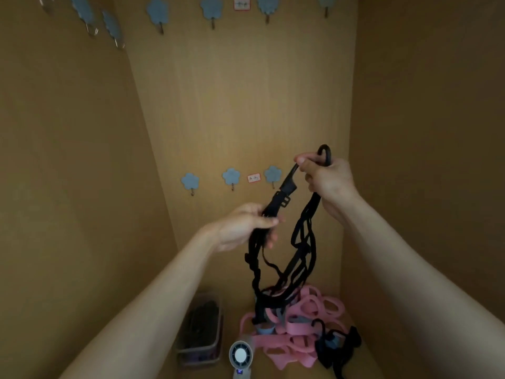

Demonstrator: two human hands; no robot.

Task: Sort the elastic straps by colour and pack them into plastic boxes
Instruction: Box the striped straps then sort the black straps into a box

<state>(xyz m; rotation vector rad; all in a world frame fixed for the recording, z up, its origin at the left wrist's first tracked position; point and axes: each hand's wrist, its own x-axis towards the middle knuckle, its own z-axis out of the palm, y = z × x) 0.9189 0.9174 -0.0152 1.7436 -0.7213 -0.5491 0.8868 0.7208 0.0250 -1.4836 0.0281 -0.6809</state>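
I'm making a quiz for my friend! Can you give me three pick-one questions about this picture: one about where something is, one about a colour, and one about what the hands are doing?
1. Where is the box?
A) left of the pink pile
B) on the pile
C) on a hook

2. What colour are the lifted straps?
A) pink
B) blue
C) black

3. What are the hands doing?
A) both lie flat
B) both grip the straps
C) only one grips

Answers:
1 A, the box stands by the pile's left edge.
2 C, the straps look black.
3 B, the left hand and right hand each curl round them.
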